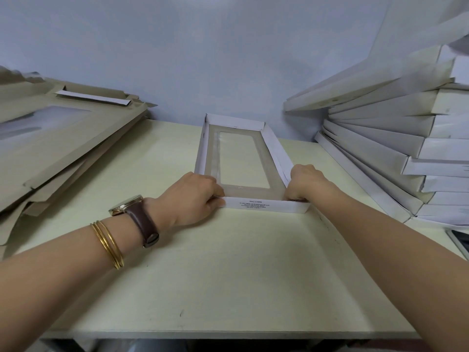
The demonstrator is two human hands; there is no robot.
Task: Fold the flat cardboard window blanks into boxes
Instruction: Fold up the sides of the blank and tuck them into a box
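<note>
On the pale table [228, 275], working between a heap of flat blanks [63, 148] at left and a leaning stack of finished boxes [380, 138] at right. Folding one window box [243, 158] at mid-table, window panel down, far end already raised, apart from both piles. Gripping its near left corner with the left hand [195, 196], fingers curled over the edge, thumb against the end flap [264, 205]. Gripping the near right corner with the right hand [304, 181], fingers curled in (tips hidden, so tab position unclear). Looks like the last-wall stage, with the flap raised but not surely locked.

Risks, as a guess:
- Springs back flat if either grip eases before the corner tabs seat.
- Creases or tears at the right side wall [278, 151], which leans outward, if squeezed unevenly.
- Skids forward on the smooth top under a push.
- Topples the finished boxes if bumped by the right forearm (tilted pile, close by).
- Snags a cardboard edge on the wristwatch [132, 207] or bangles [109, 245], a minor one.
</note>
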